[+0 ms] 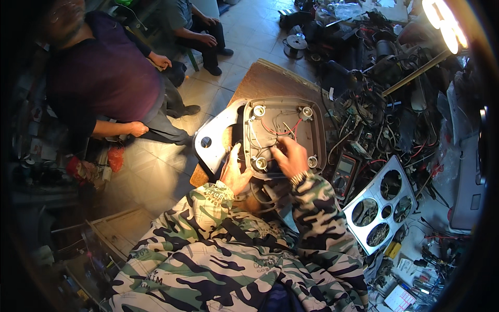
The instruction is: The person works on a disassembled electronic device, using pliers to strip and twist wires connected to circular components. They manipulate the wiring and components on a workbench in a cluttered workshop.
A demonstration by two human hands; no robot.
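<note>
We count — one grey rounded-square plastic housing (319, 136) | four round metal-rimmed sockets (306, 112) | one five-holed silver panel (376, 196) | one dark boxy multimeter (344, 172)

Floor beneath you: pale square tiles (252, 39), cool bluish toward the back, warmly lit in a patch at your left. Furniture before you: one brown wooden tabletop (296, 78), edges worn, set at an angle. To your lower left: an open wooden frame or drawer (117, 231), contents dim; above it, a red bag (116, 157). Far back: one pale, rounded container (208, 7), partly cut off. To your right: a dense heap of cables and parts (358, 132), a wire spool (295, 47) at its far side. Lighting, your upper right: one glaring lamp (448, 23) beside a slim tan rod (416, 73); outer margins dark.
</note>
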